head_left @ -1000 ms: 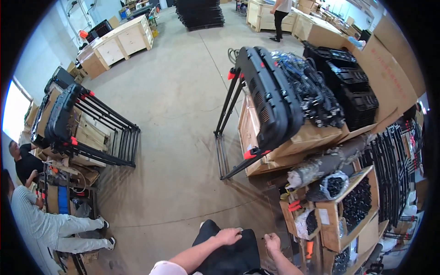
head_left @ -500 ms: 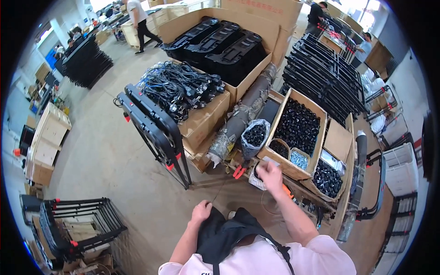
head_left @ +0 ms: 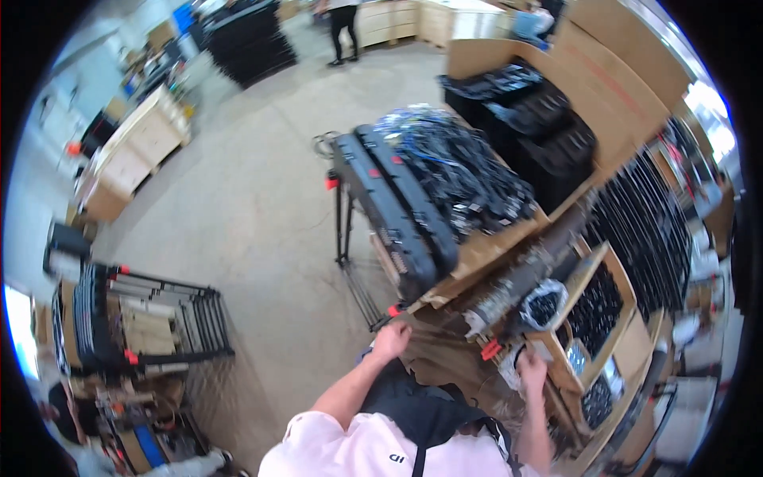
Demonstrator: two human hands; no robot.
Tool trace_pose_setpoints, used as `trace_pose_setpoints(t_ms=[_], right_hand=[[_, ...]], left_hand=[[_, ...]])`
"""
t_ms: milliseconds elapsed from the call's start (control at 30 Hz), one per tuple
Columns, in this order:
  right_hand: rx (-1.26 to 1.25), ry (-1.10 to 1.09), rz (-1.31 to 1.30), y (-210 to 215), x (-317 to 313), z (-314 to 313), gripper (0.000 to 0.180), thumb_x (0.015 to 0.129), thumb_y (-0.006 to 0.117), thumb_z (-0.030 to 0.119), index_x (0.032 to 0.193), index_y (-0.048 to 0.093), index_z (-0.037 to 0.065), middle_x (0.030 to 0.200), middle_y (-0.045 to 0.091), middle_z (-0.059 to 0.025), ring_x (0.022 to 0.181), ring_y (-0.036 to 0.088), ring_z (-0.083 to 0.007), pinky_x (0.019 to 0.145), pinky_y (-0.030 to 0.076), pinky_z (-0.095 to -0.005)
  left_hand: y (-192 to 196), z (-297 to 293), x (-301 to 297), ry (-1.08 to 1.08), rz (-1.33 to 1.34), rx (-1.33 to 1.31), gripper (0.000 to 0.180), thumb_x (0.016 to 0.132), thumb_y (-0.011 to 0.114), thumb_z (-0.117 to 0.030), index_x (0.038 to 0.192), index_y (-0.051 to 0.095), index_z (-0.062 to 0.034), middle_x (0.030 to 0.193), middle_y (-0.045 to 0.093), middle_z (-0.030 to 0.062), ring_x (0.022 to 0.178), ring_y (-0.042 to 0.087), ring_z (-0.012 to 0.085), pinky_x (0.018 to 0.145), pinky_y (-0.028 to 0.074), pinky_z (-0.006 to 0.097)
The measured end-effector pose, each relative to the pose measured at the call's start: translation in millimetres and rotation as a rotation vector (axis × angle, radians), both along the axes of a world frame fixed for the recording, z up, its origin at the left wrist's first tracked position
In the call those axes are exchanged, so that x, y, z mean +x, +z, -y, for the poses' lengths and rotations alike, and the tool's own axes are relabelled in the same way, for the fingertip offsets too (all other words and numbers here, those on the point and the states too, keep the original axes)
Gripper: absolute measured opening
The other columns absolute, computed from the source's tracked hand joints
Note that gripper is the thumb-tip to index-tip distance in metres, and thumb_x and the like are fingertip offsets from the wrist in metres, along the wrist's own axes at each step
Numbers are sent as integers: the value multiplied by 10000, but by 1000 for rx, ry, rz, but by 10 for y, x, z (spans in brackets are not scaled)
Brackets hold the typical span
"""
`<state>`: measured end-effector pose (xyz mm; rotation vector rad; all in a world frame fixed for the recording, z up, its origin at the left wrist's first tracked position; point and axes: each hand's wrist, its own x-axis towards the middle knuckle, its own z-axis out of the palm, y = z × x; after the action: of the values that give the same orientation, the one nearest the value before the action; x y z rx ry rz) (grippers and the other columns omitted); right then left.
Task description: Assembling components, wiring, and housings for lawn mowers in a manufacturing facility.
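My left hand (head_left: 392, 340) is closed, its fingers curled, just below the near end of two folded black frames (head_left: 397, 215) with red end caps. What it may hold is hidden. My right hand (head_left: 531, 370) is also closed, beside a small white bag (head_left: 510, 372) with a dark opening; anything in its fingers is too small and blurred to make out. Red-handled pliers (head_left: 491, 349) lie a little to the left of it. Past the hand stands a wooden box (head_left: 628, 296) of small black parts, with a clear bag (head_left: 545, 302) of black pieces beside it.
Bundled black power cables (head_left: 477, 175) lie on a cardboard box (head_left: 477, 258) behind the frames. A large carton (head_left: 628, 95) holds black plastic panels. A wrapped roll (head_left: 513, 290) runs alongside. More black frames (head_left: 214, 322) stand at left, near a wooden crate (head_left: 147, 147).
My view has swung to the left, so the boxes now appear farther right. My left hand has come up near the folded frames; my right hand stays by the parts boxes.
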<state>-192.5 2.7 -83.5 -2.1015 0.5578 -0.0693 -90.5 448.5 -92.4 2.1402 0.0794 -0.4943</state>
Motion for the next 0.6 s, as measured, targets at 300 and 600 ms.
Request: trace_pose_setpoints(t_ms=[300,600], right_hand=[[271,-176,-252,523,-67,-1424,99,984,649,97,1030,678,14,767,670,-46,579,612,-124,522,492,-273],[115,16,-20,1383,683,-2287,197,1004,677,92,1153,719,-31,899,725,-47,783,661,-103,736,544,-263]], left_hand=[[291,-2259,2076,675,151,25,402,922,603,-383,992,743,-13,958,737,254,935,724,403,832,559,484],[772,-2629,4439,557,-231,-786,339,1012,649,-407,1030,769,-90,1042,718,5,974,638,176,801,545,415]])
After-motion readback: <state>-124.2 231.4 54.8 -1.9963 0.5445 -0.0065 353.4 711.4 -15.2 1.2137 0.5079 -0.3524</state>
